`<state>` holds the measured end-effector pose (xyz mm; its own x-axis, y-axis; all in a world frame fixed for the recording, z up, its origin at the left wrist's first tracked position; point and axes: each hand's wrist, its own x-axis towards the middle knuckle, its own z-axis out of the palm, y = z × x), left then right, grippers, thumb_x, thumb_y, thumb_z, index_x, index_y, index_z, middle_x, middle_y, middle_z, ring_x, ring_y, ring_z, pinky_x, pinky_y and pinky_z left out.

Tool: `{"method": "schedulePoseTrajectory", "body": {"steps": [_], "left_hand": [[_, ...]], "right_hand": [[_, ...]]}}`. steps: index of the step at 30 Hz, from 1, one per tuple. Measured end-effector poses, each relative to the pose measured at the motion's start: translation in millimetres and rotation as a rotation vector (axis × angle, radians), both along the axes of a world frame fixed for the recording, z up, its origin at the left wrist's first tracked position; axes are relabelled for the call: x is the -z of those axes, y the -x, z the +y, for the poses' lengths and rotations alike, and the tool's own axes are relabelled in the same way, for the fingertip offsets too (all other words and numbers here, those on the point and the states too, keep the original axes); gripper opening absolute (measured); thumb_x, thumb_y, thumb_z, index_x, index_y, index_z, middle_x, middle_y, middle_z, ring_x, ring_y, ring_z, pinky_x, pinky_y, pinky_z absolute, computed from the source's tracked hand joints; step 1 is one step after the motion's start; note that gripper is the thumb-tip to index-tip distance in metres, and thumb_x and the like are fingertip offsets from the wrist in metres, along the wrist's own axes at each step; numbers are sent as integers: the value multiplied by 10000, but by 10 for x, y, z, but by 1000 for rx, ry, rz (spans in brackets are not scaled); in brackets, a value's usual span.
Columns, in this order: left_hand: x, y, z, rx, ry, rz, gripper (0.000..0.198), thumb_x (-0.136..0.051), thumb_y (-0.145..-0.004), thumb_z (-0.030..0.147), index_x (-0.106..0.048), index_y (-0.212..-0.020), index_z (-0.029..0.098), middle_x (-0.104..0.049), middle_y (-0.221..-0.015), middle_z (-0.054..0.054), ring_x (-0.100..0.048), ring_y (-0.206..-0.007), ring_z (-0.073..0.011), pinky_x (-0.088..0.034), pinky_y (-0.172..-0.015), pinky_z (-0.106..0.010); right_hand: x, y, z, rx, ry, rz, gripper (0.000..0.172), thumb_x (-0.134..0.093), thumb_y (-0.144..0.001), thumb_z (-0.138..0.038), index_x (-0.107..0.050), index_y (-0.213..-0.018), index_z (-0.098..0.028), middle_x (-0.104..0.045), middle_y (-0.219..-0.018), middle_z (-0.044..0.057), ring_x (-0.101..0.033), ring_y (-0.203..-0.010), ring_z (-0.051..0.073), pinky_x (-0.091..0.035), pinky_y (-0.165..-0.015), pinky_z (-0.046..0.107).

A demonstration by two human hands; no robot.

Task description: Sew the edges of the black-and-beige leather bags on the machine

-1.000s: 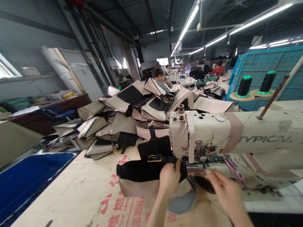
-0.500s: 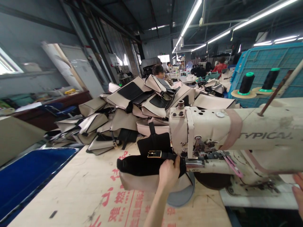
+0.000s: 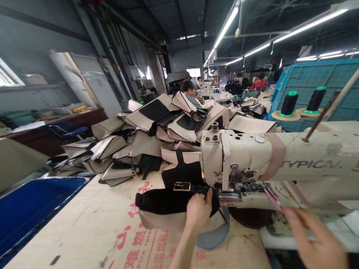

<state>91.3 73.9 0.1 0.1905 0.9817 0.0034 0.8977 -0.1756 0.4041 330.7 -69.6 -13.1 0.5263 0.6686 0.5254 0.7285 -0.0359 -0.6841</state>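
Note:
My left hand [image 3: 198, 209] is closed on the black edge of a beige and black bag [image 3: 165, 218], beside the sewing head. The bag sits over the narrow arm of the sewing machine [image 3: 244, 153], and its black strap carries a gold buckle [image 3: 181, 186]. On the machine arm, right of the needle area, lie slim pink tweezers [image 3: 272, 198]. The fingertips of my right hand [image 3: 314, 235] pinch their near end; this hand is blurred by motion. The needle and the stitching spot are hidden behind the machine head.
Behind the bag rises a large pile of beige and black bags [image 3: 151, 127]. Two black thread spools [image 3: 289, 104] stand above the machine, before a blue crate [image 3: 322, 82]. A blue-lined bin [image 3: 42, 213] borders the wooden table [image 3: 92, 220]. Other people sit farther back.
My right hand has come in from the right edge to the pink tweezers. My left hand keeps its hold on the bag, which stays put on the machine.

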Motion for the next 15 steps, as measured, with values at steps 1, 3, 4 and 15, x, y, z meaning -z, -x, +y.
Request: {"method": "schedulePoseTrajectory", "body": {"steps": [1,3,4,15], "left_hand": [[0,-1,4,-3,0,5,452,-295,-897,379,-657,-783,132,-679,-810,-122,-625,-773,-198,-339,-590,-238],[-7,-3,7,2,2,11,449,-297,-897,371,-659,-775,134,-679,-796,-118,-624,-762,-195,-331,-577,-238],[-14,-3,5,12,1,10,426,-305,-896,356,-659,-792,142,-681,-799,-107,-624,-762,-189,-328,-575,-235],[47,-2,14,34,-35,14,439,-284,-902,363,-656,-804,153,-674,-771,-86,-620,-727,-173,-322,-579,-239]], "right_hand": [[-21,330,159,-129,108,51,346,-502,-780,-523,-599,-887,-208,-618,-746,27,-572,-650,158,-415,-621,239],[-24,883,496,-329,250,174,348,-428,-831,-499,-575,-896,-190,-590,-656,17,-558,-584,152,-391,-578,241],[-15,1081,650,-370,266,229,346,-427,-827,-498,-572,-807,-184,-594,-669,35,-561,-600,168,-378,-583,252],[244,1630,967,-263,112,950,468,-443,-745,-588,-596,-701,-147,-599,-625,45,-532,-581,154,-375,-494,219]]}}
